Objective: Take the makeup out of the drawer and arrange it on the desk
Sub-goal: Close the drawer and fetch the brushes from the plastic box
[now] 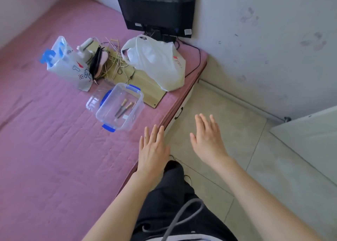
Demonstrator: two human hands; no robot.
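My left hand [153, 149] was flat, fingers straight, holding nothing, over the edge of the pink bed [45, 149]. My right hand [207, 136] was spread the same way, empty, over the floor [228, 167]. A clear box [120, 107] with blue clips sat on the bed just ahead, two brushes [123, 108] lying in it. Behind it were a white bag [158, 62], a printed bag [63, 60] and a monitor [156, 7].

Both the left hand [153, 149] and right hand [207, 138] hover flat-fingered near a clear box [120, 107] on pink bedding [54, 149].
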